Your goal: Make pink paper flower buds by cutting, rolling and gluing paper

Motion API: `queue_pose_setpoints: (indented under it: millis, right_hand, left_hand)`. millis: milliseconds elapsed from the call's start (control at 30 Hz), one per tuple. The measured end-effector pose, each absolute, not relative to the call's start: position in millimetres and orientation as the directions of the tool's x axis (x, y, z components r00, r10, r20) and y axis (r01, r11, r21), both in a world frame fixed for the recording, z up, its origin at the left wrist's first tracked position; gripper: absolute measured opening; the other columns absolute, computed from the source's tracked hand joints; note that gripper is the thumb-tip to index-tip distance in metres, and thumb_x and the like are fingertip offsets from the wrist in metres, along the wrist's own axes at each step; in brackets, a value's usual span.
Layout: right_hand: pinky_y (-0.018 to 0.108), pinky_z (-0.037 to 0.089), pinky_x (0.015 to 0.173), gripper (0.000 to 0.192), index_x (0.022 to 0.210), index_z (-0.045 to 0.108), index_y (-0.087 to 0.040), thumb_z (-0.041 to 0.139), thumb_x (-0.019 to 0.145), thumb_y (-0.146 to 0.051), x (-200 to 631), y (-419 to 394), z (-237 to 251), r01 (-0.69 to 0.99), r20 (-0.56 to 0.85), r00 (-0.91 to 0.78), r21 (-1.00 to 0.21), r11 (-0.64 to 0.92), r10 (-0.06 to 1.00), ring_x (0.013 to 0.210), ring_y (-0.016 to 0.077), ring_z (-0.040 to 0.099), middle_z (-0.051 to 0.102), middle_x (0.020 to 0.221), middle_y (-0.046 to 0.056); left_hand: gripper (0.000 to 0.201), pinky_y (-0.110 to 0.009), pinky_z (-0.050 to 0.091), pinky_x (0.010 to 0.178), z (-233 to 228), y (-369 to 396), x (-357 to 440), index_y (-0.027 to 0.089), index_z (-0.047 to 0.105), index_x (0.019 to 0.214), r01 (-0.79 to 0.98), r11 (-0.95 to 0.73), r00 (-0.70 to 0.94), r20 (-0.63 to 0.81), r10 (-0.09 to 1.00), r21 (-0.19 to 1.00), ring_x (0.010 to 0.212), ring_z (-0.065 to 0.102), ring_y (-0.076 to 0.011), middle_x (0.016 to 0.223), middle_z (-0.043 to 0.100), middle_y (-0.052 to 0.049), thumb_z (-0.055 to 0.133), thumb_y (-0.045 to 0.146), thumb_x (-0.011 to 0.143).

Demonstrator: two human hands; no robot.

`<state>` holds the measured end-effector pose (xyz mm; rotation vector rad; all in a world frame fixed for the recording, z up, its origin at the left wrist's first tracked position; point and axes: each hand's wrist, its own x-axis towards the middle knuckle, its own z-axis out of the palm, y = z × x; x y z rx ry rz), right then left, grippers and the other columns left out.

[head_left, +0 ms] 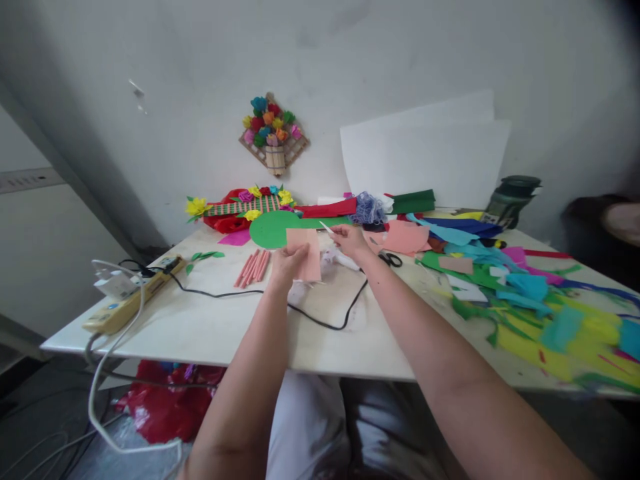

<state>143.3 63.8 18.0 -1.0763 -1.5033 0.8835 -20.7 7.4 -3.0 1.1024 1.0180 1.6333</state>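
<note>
My left hand holds up a pink rectangle of paper above the white table. Just to its right, my right hand pinches a thin white stick that points up and left toward the paper's top edge. A bundle of rolled pink paper sticks lies on the table to the left of my left hand. A green paper disc lies flat behind the pink sheet. Black scissors rest on the table to the right of my right hand.
A black cable loops across the table under my hands to a power strip at the left edge. Coloured paper scraps cover the right side. White sheets and paper flower crafts stand at the wall. A dark bottle stands far right.
</note>
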Motion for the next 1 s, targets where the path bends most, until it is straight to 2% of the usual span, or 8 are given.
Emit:
queue_pose_setpoints:
  millis: [133,233,333,467,600,800,1000]
  right_hand:
    - [0.023,0.042,0.051,0.019,0.078,0.06,-0.015,0.066,0.067,-0.029,156,41,18,-0.034,0.303,-0.021,-0.953,0.302,0.953,0.051,0.0079,0.051,0.062,0.068,0.0]
    - [0.022,0.04,0.046,0.029,0.082,0.058,-0.016,0.066,0.067,-0.039,163,32,15,-0.132,0.312,-0.008,-0.942,0.309,0.95,0.046,0.0075,0.049,0.058,0.06,-0.002]
    - [0.022,0.041,0.046,0.033,0.082,0.057,-0.016,0.068,0.063,-0.04,168,29,9,-0.191,0.323,0.019,-0.928,0.321,0.946,0.041,0.0058,0.045,0.053,0.054,-0.006]
    - [0.024,0.044,0.051,0.035,0.078,0.056,-0.016,0.071,0.059,-0.042,172,28,4,-0.202,0.308,0.014,-0.931,0.304,0.951,0.045,0.0069,0.049,0.056,0.058,-0.004]
    - [0.023,0.041,0.049,0.035,0.073,0.058,-0.016,0.071,0.057,-0.043,173,25,6,-0.202,0.296,0.037,-0.933,0.297,0.954,0.047,0.0069,0.047,0.056,0.057,-0.003]
    - [0.021,0.04,0.047,0.035,0.073,0.061,-0.015,0.073,0.053,-0.04,167,22,5,-0.251,0.285,0.023,-0.926,0.281,0.958,0.05,0.0073,0.047,0.057,0.059,-0.002]
    - [0.023,0.044,0.055,0.033,0.077,0.065,-0.016,0.072,0.053,-0.038,163,26,1,-0.232,0.277,0.011,-0.934,0.272,0.961,0.057,0.008,0.051,0.061,0.068,-0.001]
  left_hand:
    - [0.044,-0.026,0.048,0.06,-2,2,-14,0.011,0.068,0.079,-0.231,-0.219,-0.075,0.207,0.975,0.948,0.064,0.062,-0.0159,0.079,0.069,-0.009,0.08,0.041,0.049]
    - [0.041,-0.026,0.046,0.057,-2,-2,-7,0.011,0.067,0.072,-0.199,-0.17,-0.032,0.167,0.985,0.965,0.061,0.06,-0.0156,0.073,0.068,-0.008,0.08,0.041,0.048]
    - [0.039,-0.026,0.045,0.057,-5,-6,1,0.012,0.067,0.071,-0.198,-0.132,0.009,0.137,0.991,0.971,0.059,0.059,-0.0148,0.07,0.067,-0.007,0.08,0.04,0.048]
    - [0.035,-0.026,0.044,0.06,-11,-10,6,0.012,0.067,0.067,-0.224,-0.14,-0.018,0.139,0.99,0.964,0.061,0.06,-0.0154,0.069,0.066,-0.006,0.08,0.038,0.048]
    - [0.034,-0.027,0.044,0.059,-14,-11,7,0.012,0.068,0.069,-0.209,-0.13,-0.004,0.133,0.991,0.969,0.06,0.06,-0.0155,0.069,0.067,-0.006,0.079,0.037,0.049]
    - [0.036,-0.028,0.045,0.059,-11,-15,10,0.014,0.069,0.075,-0.184,-0.149,0.038,0.159,0.987,0.972,0.063,0.061,-0.0179,0.074,0.069,-0.007,0.08,0.035,0.049]
    - [0.032,-0.028,0.045,0.058,-12,-14,12,0.013,0.068,0.071,-0.136,-0.145,0.039,0.151,0.988,0.98,0.062,0.061,-0.0184,0.069,0.068,-0.007,0.078,0.035,0.052]
